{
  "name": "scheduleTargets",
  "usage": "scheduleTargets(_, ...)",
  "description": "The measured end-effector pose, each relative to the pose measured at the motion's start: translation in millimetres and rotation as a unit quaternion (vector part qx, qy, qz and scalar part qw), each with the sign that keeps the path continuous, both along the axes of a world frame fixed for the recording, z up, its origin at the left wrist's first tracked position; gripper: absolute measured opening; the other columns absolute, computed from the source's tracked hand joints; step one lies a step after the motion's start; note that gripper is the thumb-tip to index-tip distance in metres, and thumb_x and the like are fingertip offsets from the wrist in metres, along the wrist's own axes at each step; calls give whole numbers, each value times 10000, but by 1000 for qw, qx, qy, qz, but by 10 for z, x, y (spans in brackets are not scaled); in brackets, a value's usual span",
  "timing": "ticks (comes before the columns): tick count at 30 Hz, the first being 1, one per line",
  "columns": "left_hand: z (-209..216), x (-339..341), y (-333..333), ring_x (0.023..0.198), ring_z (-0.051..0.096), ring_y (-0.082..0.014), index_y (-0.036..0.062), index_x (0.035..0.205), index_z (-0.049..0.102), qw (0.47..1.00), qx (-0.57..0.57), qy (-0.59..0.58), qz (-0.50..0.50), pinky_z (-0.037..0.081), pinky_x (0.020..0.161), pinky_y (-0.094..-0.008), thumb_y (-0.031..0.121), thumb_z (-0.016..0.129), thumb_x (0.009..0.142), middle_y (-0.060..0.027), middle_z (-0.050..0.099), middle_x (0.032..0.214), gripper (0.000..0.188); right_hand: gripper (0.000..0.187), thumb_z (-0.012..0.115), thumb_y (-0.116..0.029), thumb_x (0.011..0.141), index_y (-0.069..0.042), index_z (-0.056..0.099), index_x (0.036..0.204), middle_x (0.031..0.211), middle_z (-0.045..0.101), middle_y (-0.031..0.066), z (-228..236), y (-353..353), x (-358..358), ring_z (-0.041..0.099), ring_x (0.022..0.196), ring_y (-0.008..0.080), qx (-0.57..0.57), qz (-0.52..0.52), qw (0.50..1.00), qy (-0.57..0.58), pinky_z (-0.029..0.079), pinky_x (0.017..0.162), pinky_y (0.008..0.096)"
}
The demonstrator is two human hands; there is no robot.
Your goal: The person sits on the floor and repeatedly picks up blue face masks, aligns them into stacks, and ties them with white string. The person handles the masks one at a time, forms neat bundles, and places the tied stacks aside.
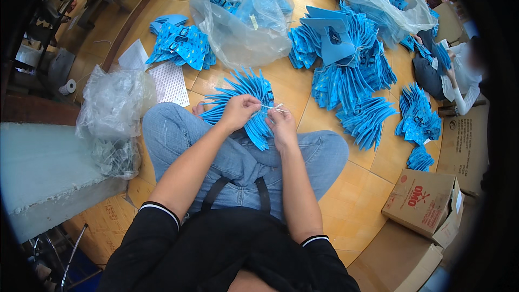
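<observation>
A bundle of flat blue pieces [258, 130] with black buckle-like parts stands fanned out on the floor against my crossed legs. Above its right side, a thin white string [267, 106] is stretched between my two hands. My left hand [241, 112] pinches one part of it with closed fingertips. The other part, with a loose whitish end, is pinched by my right hand [282, 125]. Whether the string passes around the bundle is hidden by the pieces and my hands.
Big clear plastic bags [246, 32] of blue pieces lie ahead. Blue stacks [354, 70] spread to the right, near another person [459, 70]. Crumpled plastic [114, 103] and a printed sheet [170, 84] lie left. Cardboard boxes [419, 200] stand at the lower right.
</observation>
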State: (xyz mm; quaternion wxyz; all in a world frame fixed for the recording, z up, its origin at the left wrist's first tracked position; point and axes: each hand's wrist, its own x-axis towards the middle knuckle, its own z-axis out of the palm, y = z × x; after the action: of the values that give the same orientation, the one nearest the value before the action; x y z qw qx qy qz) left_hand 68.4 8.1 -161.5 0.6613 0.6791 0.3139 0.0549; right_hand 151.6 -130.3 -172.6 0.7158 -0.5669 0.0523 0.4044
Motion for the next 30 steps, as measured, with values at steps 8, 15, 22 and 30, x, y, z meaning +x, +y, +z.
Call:
scheduleTargets(8,-25,37,44,670,563,-66,10,990,651,998,-28,27,-58,457,594,-211,101,655,893,-9,644,796,133,259,614,-146,943,-41,512,1156,970,656,44,54,10,17,609,879,114,33,-27,998,-51,478,751,242)
scheduleTargets(15,39,29,10,708,565,-79,-7,940,679,980,138,42,-135,471,649,-242,126,659,898,-14,663,819,140,377,601,-63,938,29,450,1271,998,667,81,119,69,-29,622,933,115,59,24,980,-188,486,793,254)
scheduleTargets(22,57,33,21,663,537,-67,-6,918,681,993,79,26,-81,442,591,-237,154,636,922,-3,648,790,165,466,628,-145,926,19,460,1329,1065,674,124,59,69,-56,626,941,175,-54,74,917,-387,495,802,292)
scheduleTargets(30,107,38,53,630,510,-45,10,949,667,996,-38,51,-59,403,531,-208,163,633,930,12,616,752,158,170,617,-127,892,10,667,980,882,663,164,50,-3,-43,654,801,262,-162,128,881,-425,513,723,356)
